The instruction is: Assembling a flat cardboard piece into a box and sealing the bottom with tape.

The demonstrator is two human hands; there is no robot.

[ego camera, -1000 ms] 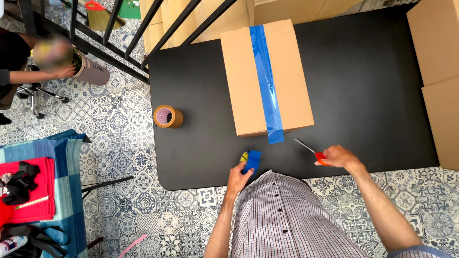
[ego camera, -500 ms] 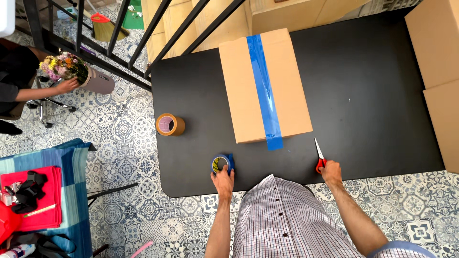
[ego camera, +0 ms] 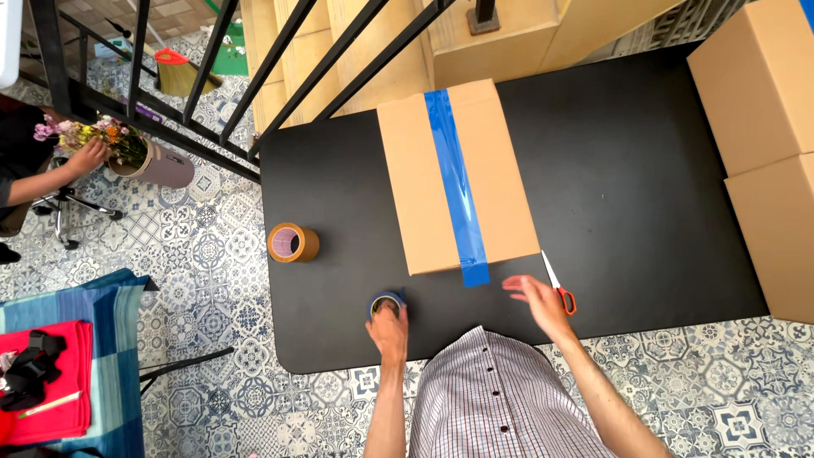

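On the black table (ego camera: 644,212) there are two rolls of tape: one blue roll (ego camera: 387,301) near the front edge and one brown roll (ego camera: 292,242) at the left edge. One pair of orange-handled scissors (ego camera: 560,288) lies near the front right. Cardboard boxes number three: one flat brown box sealed with a blue tape strip (ego camera: 458,174) in the middle, and two plain brown boxes, one far right (ego camera: 750,76) and one nearer right (ego camera: 776,237). One bunch of flowers in a round container (ego camera: 127,148) stands on the floor, far left.
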